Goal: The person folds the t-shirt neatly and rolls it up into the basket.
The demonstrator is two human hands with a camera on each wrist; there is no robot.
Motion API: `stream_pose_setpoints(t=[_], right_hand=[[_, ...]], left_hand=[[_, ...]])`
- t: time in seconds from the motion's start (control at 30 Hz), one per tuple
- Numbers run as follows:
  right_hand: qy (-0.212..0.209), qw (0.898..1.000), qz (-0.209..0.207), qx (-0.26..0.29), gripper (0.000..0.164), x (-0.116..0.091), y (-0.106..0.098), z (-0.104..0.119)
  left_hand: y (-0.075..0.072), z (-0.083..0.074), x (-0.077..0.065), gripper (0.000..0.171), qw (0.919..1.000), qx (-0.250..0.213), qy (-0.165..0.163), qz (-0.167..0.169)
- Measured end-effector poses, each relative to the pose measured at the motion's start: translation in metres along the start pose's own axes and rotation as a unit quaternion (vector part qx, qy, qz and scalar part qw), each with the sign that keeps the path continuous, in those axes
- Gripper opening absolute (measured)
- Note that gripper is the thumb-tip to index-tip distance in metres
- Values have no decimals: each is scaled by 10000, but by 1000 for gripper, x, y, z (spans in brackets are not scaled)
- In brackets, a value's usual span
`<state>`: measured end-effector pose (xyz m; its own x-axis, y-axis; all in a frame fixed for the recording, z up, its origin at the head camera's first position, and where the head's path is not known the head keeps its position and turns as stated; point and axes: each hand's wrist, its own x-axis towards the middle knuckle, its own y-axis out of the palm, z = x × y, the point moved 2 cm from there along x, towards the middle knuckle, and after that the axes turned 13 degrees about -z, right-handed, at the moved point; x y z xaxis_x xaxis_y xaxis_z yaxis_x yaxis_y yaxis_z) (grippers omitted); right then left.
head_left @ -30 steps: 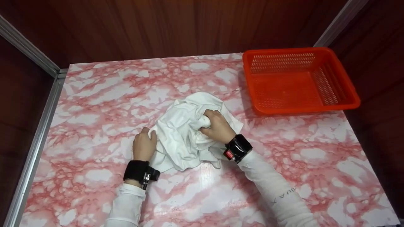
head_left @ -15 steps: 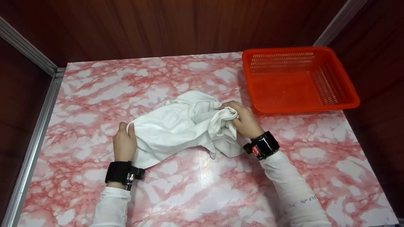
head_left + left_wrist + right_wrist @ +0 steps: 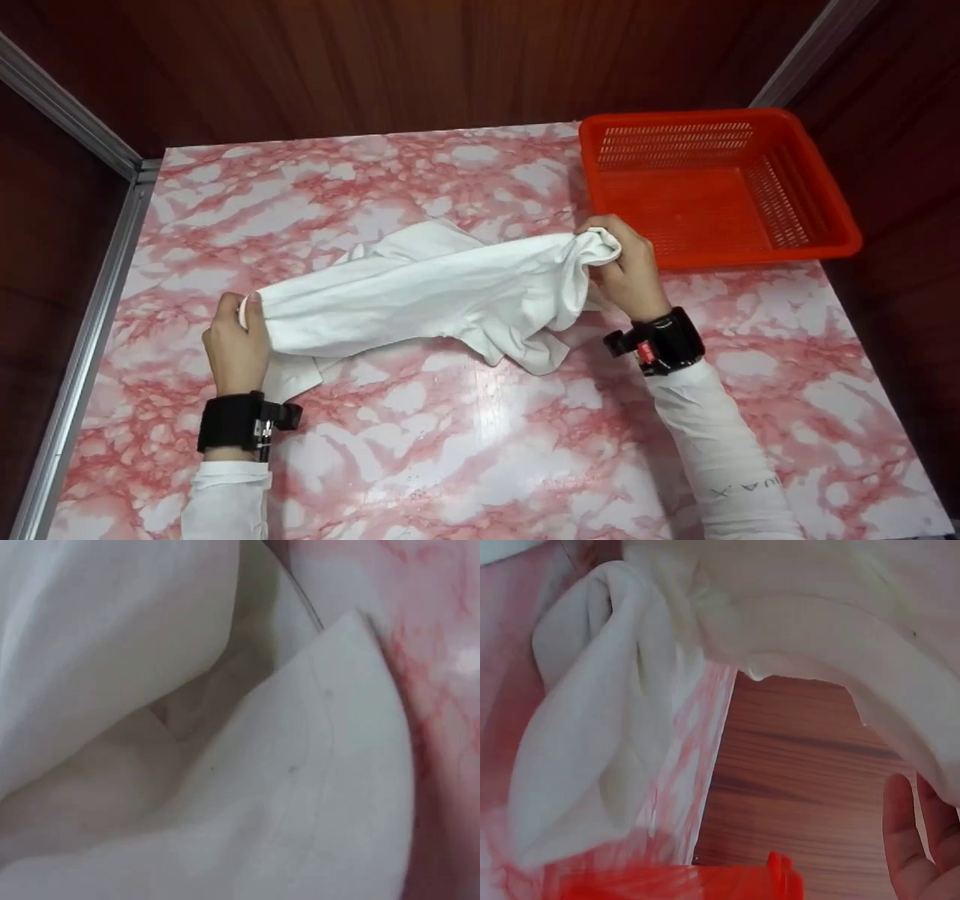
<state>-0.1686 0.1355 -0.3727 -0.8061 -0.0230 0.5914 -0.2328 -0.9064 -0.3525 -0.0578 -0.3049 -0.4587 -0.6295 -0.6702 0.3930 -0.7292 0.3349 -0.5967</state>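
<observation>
A white garment point(image 3: 420, 292) with stitched hems is stretched between both hands in the head view; its exact kind is hidden by folds. My left hand point(image 3: 238, 341) pinches its left end between thumb and fingers. At the other end, my right hand point(image 3: 630, 274) grips a bunched, rolled edge near the basket. Loose parts of the fabric hang or lie beneath the stretched span. Folds of the garment point(image 3: 322, 765) fill the left wrist view and hide the left hand there. In the right wrist view, a few fingers point(image 3: 907, 840) show beside the hanging garment point(image 3: 592, 735).
An orange-red plastic basket point(image 3: 840, 244) with slotted walls stands at the table's back right, close to the right hand. The red-and-white marbled table point(image 3: 450, 465) extends around the garment. Dark wood-grain panels point(image 3: 420, 67) border the table at the back and sides.
Both hands have moved apart, the left one leftward and the right one rightward and farther back. The crumpled garment has been pulled out into a long stretched span.
</observation>
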Motion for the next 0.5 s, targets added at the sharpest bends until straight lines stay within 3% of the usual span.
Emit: stream_pose_setpoints(t=[0.13, 0.27, 0.4, 0.5], right_hand=[[59, 9998, 144, 101, 27, -9, -9, 3], [-356, 9973, 517, 368, 24, -25, -12, -14], [-919, 9870, 1259, 391, 22, -44, -11, -42], [-1088, 9763, 1869, -13, 23, -58, -11, -54]], left_hand=[[-8, 7, -6, 33, 9999, 34, 125, -28], [-12, 15, -11, 33, 9998, 145, 103, 75], [-13, 24, -15, 34, 9980, 297, 108, 553], [-17, 32, -20, 34, 9939, 258, 287, 1038]])
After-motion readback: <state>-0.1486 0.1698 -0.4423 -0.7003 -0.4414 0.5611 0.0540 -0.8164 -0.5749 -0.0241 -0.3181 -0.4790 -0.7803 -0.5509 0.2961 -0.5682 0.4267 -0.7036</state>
